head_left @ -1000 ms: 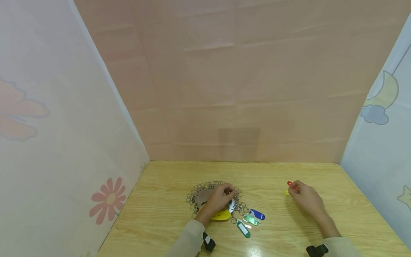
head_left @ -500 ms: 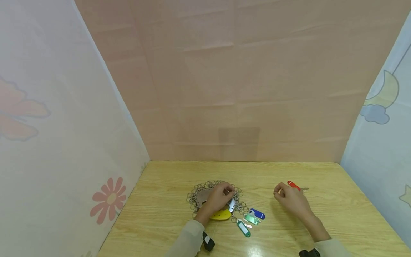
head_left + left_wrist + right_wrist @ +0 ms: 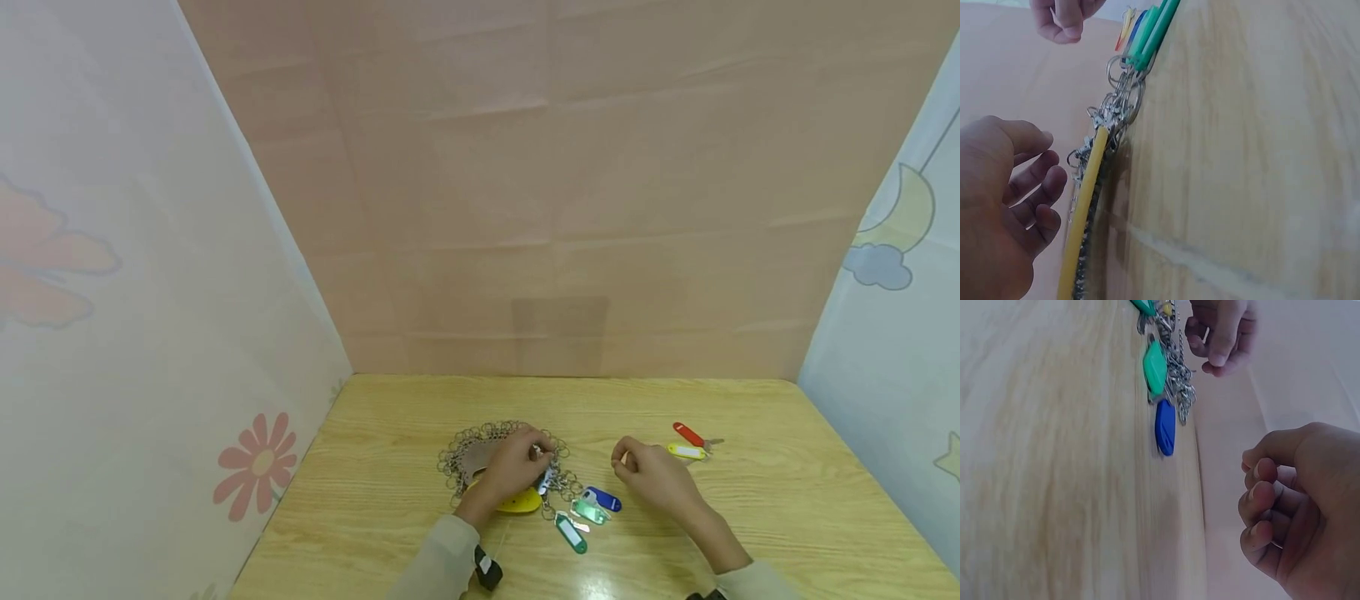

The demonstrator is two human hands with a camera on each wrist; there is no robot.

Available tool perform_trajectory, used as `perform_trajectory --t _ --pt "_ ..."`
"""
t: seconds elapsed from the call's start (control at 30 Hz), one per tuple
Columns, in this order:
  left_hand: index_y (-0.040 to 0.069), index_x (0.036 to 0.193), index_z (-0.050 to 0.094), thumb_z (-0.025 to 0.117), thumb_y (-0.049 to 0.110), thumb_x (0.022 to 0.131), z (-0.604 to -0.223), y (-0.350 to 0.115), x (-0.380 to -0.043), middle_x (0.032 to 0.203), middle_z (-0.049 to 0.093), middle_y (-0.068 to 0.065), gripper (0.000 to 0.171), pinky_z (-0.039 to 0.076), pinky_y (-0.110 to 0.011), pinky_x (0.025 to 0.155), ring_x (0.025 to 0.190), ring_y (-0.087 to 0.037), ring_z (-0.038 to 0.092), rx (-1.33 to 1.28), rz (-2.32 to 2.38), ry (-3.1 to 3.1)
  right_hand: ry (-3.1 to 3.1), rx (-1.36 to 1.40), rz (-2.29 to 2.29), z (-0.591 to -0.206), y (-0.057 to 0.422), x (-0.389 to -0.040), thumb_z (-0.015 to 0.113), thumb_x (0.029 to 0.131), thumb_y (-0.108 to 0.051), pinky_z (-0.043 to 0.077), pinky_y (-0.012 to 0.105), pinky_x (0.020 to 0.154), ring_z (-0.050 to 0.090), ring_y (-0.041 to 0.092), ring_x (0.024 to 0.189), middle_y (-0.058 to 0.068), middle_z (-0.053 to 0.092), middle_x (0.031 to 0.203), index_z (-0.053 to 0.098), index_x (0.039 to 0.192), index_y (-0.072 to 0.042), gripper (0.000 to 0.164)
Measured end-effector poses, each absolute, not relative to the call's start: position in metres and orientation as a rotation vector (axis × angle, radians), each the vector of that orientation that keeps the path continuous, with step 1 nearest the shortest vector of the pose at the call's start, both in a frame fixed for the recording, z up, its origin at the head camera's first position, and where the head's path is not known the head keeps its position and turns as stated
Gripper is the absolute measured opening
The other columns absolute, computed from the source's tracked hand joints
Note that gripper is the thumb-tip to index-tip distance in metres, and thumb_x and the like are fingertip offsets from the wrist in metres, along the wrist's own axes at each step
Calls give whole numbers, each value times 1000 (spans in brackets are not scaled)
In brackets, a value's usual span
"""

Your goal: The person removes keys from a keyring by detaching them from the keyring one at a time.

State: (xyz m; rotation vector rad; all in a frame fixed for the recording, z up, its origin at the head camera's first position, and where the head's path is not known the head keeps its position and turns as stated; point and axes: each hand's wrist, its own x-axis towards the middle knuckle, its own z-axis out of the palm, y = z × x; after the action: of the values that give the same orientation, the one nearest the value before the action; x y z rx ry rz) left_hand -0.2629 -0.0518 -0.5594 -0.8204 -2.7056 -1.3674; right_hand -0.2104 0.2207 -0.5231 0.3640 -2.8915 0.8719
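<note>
My left hand point(image 3: 513, 462) hovers with loosely curled fingers over a heap of metal key rings and clasps point(image 3: 570, 482). In the left wrist view nothing sits between its fingers. Under that hand lie a brown flat piece point(image 3: 477, 457) and a yellow piece with holes point(image 3: 520, 502), both partly hidden. Right of the heap my right hand point(image 3: 660, 481) hangs in the air, fingers loosely bent and holding nothing. Nearest to it is a blue key tag point(image 3: 604, 500). Beside that lie a light green key tag point(image 3: 589, 511) and a dark green key tag point(image 3: 572, 533), with keys.
A red key tag point(image 3: 687, 434) and a yellow key tag point(image 3: 686, 452), with keys, lie farther right on the wooden table point(image 3: 795, 500). A beige backdrop point(image 3: 465, 317) stands behind the table, with printed panels at both sides.
My right hand has let go of the red and yellow key tags, which now lie on the table, and has moved left toward the heap. The left hand has stayed nearly still.
</note>
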Motion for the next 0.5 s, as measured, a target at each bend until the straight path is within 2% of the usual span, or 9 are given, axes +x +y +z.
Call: perform_trajectory --t 0.2,0.5 --pt "18 106 76 70 21 105 -555 -47 -258 99 63 10 7 49 -16 69 79 4 52 -881 -1223 -2758 -2935 358 891 -525 208 -208 72 98 -19 26 19 47 35 2 48 -11 47 59 70 100 -14 5" --pt "19 103 76 70 20 104 -556 -38 -254 103 65 8 6 48 -14 73 83 5 51 -1013 -1069 -2787 -2918 415 903 -531 192 -206 74 97 -15 36 21 50 44 1 56 -14 59 75 71 94 -20 6"
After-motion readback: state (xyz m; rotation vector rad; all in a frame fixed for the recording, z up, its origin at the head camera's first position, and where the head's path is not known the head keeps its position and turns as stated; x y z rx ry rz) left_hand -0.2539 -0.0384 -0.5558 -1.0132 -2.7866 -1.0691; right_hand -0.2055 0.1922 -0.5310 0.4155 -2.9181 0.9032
